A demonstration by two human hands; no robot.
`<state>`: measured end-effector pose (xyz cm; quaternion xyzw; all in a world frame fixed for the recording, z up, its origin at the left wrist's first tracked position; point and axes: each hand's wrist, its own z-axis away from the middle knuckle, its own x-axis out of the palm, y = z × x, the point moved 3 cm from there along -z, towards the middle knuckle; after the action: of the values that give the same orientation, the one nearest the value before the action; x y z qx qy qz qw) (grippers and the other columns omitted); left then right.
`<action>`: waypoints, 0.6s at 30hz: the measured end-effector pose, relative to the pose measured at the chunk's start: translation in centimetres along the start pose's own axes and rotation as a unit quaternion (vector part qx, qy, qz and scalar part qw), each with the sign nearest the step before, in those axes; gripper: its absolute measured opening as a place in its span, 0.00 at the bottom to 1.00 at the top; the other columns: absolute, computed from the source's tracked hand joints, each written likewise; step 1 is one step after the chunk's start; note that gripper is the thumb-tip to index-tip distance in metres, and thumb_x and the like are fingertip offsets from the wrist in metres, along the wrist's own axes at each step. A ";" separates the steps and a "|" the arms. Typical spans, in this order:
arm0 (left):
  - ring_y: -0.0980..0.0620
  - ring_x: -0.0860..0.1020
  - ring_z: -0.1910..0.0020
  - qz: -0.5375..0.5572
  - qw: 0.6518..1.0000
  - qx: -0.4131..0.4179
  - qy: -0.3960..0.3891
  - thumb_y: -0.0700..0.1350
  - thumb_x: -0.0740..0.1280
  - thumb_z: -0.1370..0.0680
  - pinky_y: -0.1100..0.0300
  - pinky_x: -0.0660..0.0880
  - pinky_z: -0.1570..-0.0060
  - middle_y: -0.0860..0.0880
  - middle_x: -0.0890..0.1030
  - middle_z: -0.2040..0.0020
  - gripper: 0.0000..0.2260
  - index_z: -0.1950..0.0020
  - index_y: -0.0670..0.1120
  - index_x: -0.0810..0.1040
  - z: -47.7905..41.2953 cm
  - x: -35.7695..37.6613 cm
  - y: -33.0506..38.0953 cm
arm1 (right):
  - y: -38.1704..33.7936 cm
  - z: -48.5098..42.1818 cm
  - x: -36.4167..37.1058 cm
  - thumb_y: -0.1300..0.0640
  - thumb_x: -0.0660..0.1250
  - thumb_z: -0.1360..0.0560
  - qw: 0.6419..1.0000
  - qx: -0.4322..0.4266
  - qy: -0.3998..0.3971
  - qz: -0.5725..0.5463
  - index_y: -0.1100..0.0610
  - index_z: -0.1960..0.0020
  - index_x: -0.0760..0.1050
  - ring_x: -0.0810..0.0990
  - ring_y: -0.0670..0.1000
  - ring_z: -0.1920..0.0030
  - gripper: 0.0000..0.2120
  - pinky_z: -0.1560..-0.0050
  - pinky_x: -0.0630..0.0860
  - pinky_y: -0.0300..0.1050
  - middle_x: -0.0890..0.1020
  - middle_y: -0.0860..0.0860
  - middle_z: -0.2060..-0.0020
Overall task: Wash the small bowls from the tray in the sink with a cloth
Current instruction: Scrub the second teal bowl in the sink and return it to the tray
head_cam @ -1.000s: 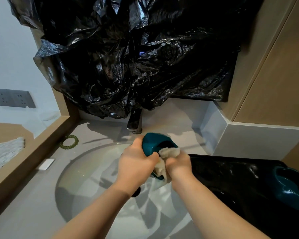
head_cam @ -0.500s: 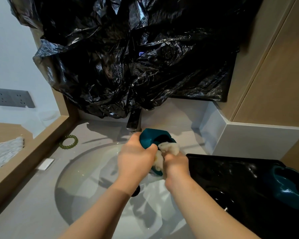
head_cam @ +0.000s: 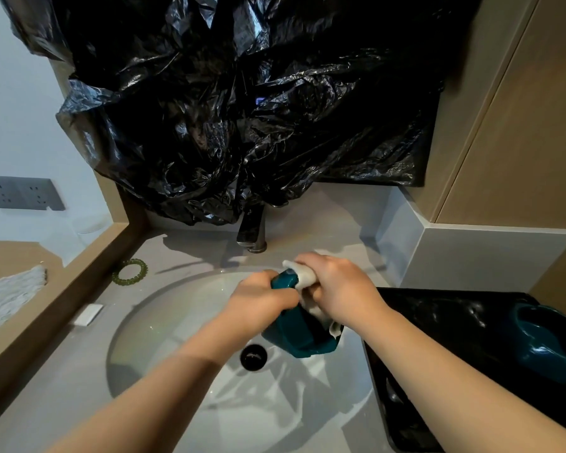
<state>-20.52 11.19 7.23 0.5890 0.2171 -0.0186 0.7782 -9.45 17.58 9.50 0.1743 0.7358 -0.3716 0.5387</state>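
Over the white sink [head_cam: 164, 322] my left hand [head_cam: 258, 302] grips a small teal bowl [head_cam: 294, 335] by its left rim, tilted on its side. My right hand [head_cam: 343, 289] holds a pale cloth [head_cam: 303, 273] bunched against the bowl's upper edge and inside. The cloth's lower end hangs out by the bowl's right side. A second teal bowl [head_cam: 543, 341] sits on the black tray [head_cam: 438, 322] at the right.
A dark tap [head_cam: 252, 230] stands behind the sink under crumpled black plastic sheeting [head_cam: 242, 109]. The drain [head_cam: 254, 356] lies below the bowl. A green bead bracelet [head_cam: 129, 271] and a small white bar [head_cam: 89, 314] lie on the counter to the left.
The bowl has tipped down and nearer to me over the drain. My right hand with the cloth has moved up over the bowl's top edge.
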 end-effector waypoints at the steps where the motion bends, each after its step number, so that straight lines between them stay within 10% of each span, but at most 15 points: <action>1: 0.53 0.71 0.69 0.009 0.999 0.020 0.032 0.46 0.66 0.38 0.61 0.65 0.69 0.51 0.73 0.69 0.07 0.62 0.48 0.74 0.2 0.2 0.0 | -0.3 0.2 -0.3 0.57 0.62 0.25 1.000 -0.009 0.017 0.006 0.47 0.38 0.71 0.75 0.55 0.45 0.17 0.51 0.73 0.48 0.79 0.49 0.45; 6: 0.52 0.75 0.65 0.060 0.984 0.051 0.161 0.49 0.62 0.42 0.60 0.69 0.65 0.53 0.77 0.66 0.11 0.61 0.53 0.73 0.3 0.6 -0.2 | 0.6 0.3 0.5 0.62 0.61 0.26 0.964 0.147 0.131 -0.178 0.51 0.47 0.75 0.79 0.55 0.52 0.11 0.56 0.74 0.43 0.80 0.52 0.55; 10: 0.53 0.78 0.59 0.072 0.970 0.066 0.223 0.51 0.62 0.41 0.57 0.75 0.57 0.56 0.80 0.61 0.11 0.59 0.58 0.72 0.4 0.5 0.1 | 0.3 1.2 4.2 0.68 0.58 0.26 0.698 0.376 0.105 -0.600 0.60 0.60 0.76 0.78 0.56 0.67 0.10 0.64 0.79 0.45 0.79 0.59 0.65; 12: 0.55 0.78 0.59 0.067 0.969 0.071 0.227 0.52 0.62 0.40 0.58 0.75 0.57 0.57 0.80 0.61 0.11 0.58 0.59 0.71 0.5 0.7 0.1 | -0.1 1.8 5.7 0.67 0.59 0.26 0.647 0.420 0.045 -0.635 0.63 0.51 0.78 0.80 0.60 0.60 0.10 0.53 0.80 0.60 0.82 0.62 0.59; 15: 0.55 0.78 0.61 0.053 0.975 0.073 0.205 0.51 0.63 0.40 0.59 0.75 0.59 0.56 0.80 0.62 0.12 0.58 0.58 0.71 0.7 0.9 0.1 | 0.7 1.7 5.4 0.67 0.57 0.25 0.683 0.404 0.027 -0.608 0.63 0.53 0.78 0.79 0.59 0.60 0.11 0.53 0.80 0.56 0.81 0.60 0.62; 18: 0.55 0.78 0.60 0.009 0.983 0.066 0.171 0.50 0.63 0.41 0.59 0.75 0.60 0.56 0.80 0.61 0.15 0.56 0.57 0.71 0.7 0.9 0.3 | 2.1 0.8 3.1 0.68 0.58 0.27 0.815 0.315 0.092 -0.478 0.56 0.63 0.75 0.77 0.55 0.60 0.12 0.55 0.76 0.46 0.79 0.53 0.64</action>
<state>-19.36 10.88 7.34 0.6359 0.3396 0.0752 0.6889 -8.64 17.94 5.72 -0.0056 0.6150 -0.7761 0.1391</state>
